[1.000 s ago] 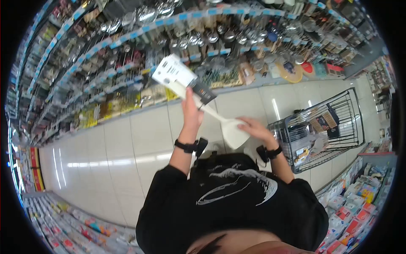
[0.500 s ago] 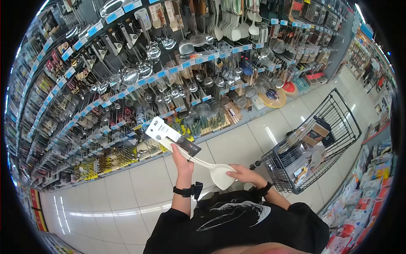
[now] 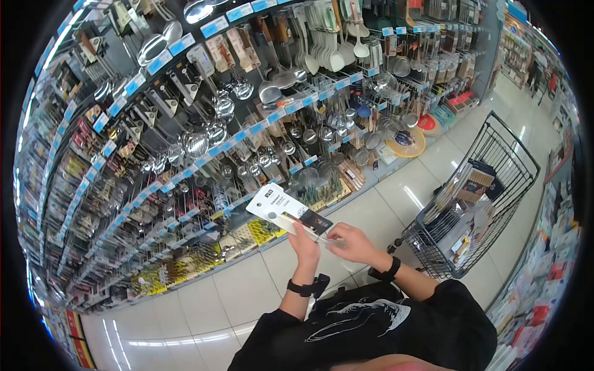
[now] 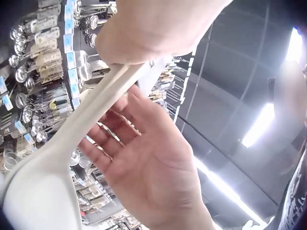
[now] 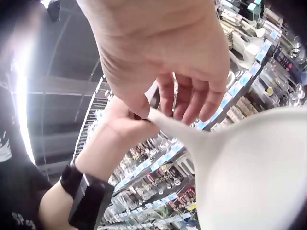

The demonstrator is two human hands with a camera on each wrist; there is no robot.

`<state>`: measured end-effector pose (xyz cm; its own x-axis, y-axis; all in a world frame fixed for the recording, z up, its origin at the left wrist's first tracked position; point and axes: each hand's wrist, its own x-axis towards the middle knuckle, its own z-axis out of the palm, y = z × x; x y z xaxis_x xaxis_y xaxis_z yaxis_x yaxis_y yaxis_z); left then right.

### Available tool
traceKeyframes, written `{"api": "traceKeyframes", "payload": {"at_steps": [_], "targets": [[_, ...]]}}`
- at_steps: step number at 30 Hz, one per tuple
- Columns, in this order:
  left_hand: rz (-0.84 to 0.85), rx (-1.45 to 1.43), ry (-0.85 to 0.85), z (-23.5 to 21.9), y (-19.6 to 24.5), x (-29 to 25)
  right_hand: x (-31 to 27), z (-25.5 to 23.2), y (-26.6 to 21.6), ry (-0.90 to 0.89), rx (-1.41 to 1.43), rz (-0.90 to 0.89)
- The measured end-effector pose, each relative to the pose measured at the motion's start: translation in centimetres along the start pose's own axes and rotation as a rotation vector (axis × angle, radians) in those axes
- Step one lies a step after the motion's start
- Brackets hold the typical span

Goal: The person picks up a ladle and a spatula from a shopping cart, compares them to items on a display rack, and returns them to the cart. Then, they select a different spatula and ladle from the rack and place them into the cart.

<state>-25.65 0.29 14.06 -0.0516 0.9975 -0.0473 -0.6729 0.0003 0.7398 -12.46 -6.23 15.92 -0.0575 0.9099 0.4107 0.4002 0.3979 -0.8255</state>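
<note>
The left hand (image 3: 305, 247) grips the handle of a white turner (image 4: 96, 112) just below its white-and-black card (image 3: 278, 205). Close beside it, the right hand (image 3: 356, 244) has its thumb on the handle, with the other fingers curled around it. From the right wrist view, the right hand (image 5: 163, 52) is above and the left hand (image 5: 117, 129) behind it, next to the card. The turner's wide blade (image 5: 254, 167) points away from the card. In the left wrist view, the right hand's palm (image 4: 153, 163) faces the camera, while the left hand (image 4: 158, 31) covers the upper handle.
Shelves of hanging ladles, spatulas and other utensils (image 3: 334, 55) stretch across the front. A black wire shopping cart (image 3: 470, 216) holding packaged goods stands on the tiled floor at the right. More packaged goods (image 3: 532, 309) line the lower right.
The right hand has moved off the blade and up to the handle, beside the left hand. The turner has turned, so its blade hardly shows in the head view, which takes in more shelving.
</note>
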Motion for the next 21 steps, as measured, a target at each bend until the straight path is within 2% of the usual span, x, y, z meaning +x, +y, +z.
{"api": "traceKeyframes", "payload": {"at_steps": [3,8,10,12,14,17,20,21], "targets": [[-0.011,0.073,-0.070,-0.4,-0.5,0.5,0.5,1.4,-0.3,0.081,-0.149,0.030],[0.005,0.070,-0.064,1.6,-0.3,1.7,2.2,1.8,1.3,0.118,-0.380,-0.097],[-0.027,0.094,-0.077,1.3,-1.0,3.3,3.1,1.4,2.1,0.124,-0.373,-0.087],[0.032,0.023,-0.032,2.1,-2.1,5.0,4.3,0.7,3.0,0.130,-0.377,-0.076],[0.036,0.019,-0.077,2.8,-2.6,6.8,5.9,-0.1,4.0,0.099,-0.345,-0.062],[-0.023,0.022,0.083,4.3,-3.5,9.8,8.6,-1.0,7.3,0.086,-0.231,-0.059],[0.016,0.045,0.070,5.1,-5.6,14.0,12.4,-2.8,10.2,0.036,-0.134,-0.059],[0.031,0.019,0.132,6.5,-5.8,15.4,13.7,-3.3,11.6,0.018,-0.092,-0.081]]}}
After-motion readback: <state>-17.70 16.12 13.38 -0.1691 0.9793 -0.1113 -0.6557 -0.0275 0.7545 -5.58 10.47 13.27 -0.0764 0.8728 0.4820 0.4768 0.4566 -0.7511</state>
